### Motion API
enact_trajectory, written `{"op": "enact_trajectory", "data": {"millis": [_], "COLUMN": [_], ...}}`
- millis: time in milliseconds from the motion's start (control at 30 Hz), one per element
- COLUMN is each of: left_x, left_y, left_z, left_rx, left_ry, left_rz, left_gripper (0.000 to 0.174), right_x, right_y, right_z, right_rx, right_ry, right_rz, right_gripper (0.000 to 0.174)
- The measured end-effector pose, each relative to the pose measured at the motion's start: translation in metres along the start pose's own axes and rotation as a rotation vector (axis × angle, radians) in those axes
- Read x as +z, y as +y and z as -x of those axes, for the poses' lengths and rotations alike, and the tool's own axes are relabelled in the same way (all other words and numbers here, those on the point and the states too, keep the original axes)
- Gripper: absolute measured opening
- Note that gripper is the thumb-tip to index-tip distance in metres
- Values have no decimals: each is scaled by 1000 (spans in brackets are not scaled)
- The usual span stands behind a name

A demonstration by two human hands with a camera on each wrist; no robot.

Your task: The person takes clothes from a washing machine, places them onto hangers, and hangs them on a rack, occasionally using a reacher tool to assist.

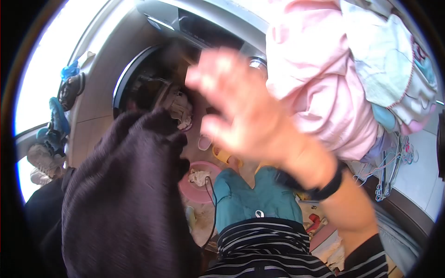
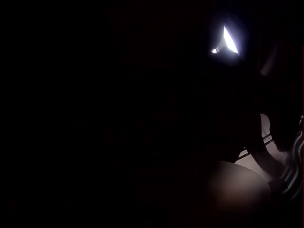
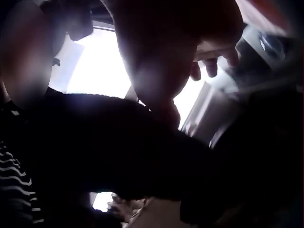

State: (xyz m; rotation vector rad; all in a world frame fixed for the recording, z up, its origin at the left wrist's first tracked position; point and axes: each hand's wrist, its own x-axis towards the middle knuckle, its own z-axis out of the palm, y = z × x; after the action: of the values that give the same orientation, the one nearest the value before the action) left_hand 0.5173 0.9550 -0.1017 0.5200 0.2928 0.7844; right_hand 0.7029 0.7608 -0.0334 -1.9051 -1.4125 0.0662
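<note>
A dark, soft-looking garment (image 1: 125, 199) drapes over my left arm and covers the left hand in the head view. The left wrist view is nearly black from the cloth, with a blurred pale patch (image 2: 242, 183) near the bottom; how the left fingers lie cannot be told. My right hand (image 1: 243, 104) is raised in mid-air, blurred, its fingers extended and holding nothing. In the right wrist view the same hand (image 3: 166, 47) hovers above the dark cloth (image 3: 118, 147). Beyond it stands a front-loading washing machine (image 1: 204, 28) with its round door (image 1: 121, 83) swung out.
Light crumpled laundry (image 1: 180, 109) shows by the machine's opening. A pink basin (image 1: 199, 197) with a pale cloth sits on the floor near my feet. Pink fabric (image 1: 320, 83) is heaped at right, above wire hangers (image 1: 389, 171). Shoes (image 1: 44, 157) line the left ledge.
</note>
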Motion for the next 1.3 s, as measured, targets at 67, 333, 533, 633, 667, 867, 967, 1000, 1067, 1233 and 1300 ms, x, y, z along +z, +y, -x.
{"op": "enact_trajectory", "data": {"millis": [67, 333, 533, 633, 667, 867, 967, 1000, 1067, 1233, 1300], "left_x": [5, 59, 122, 154, 164, 210, 222, 223, 226, 229, 228], "left_y": [7, -41, -115, -152, -162, -196, -201, -201, -202, -197, -194], "left_z": [17, 131, 224, 267, 280, 350, 378, 386, 400, 426, 435], "left_rx": [-7, -191, -396, -472, -489, -506, -483, -478, -464, -439, -429], "left_ry": [29, 213, 189, 161, 148, 135, 177, 196, 238, 316, 339], "left_rz": [-97, -478, -606, -620, -625, -630, -621, -622, -619, -612, -605], "left_gripper": [53, 53, 54, 54, 54, 54, 54, 54, 54, 54, 54], "right_x": [36, -11, -160, -279, -314, -434, -437, -437, -435, -441, -443], "right_y": [-34, -85, -73, -58, -54, 52, 86, 91, 94, 86, 87], "right_z": [53, 185, 263, 300, 314, 415, 439, 442, 448, 448, 453], "right_rx": [94, 338, 261, 459, 602, 1049, 1148, 1168, 1147, 1075, 980], "right_ry": [-199, -927, -265, 67, 237, 352, 162, 94, 142, 382, 465], "right_rz": [-279, -476, -265, -119, -19, 597, 611, 595, 568, 384, 262], "right_gripper": [67, 16, 21, 19, 16, 25, 26, 26, 21, 20, 22]}}
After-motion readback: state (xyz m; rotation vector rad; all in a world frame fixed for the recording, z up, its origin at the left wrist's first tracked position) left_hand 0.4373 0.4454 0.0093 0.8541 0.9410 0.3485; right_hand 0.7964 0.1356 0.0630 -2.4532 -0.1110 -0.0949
